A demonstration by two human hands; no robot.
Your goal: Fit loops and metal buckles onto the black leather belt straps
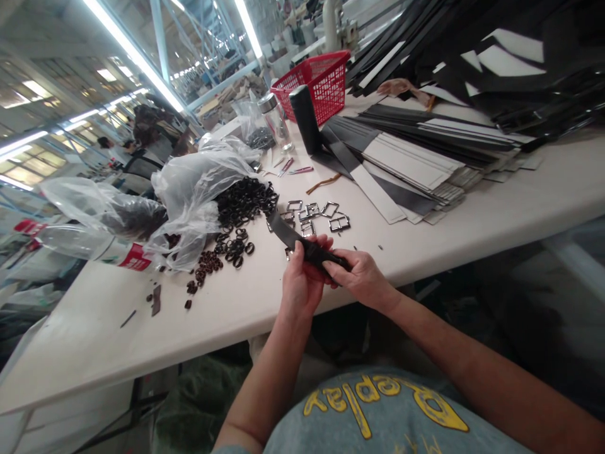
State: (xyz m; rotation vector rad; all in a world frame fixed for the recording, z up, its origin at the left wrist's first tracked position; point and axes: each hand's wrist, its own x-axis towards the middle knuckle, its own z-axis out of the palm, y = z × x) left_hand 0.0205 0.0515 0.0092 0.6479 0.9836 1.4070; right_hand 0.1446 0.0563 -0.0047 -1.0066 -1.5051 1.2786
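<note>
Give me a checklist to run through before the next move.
1. Black strap gripped: ok, the left hand and right hand are both on it.
2. Strap's far end clear of the metal buckles: cannot tell, it overlaps some in this view.
3. Strap end at the right hand visible: cannot tell, fingers hide part of it.
4. Black loops tidily arranged: not ok, they lie in a loose heap.
5. Dark cylinder upright: ok, standing beside the red basket.
</note>
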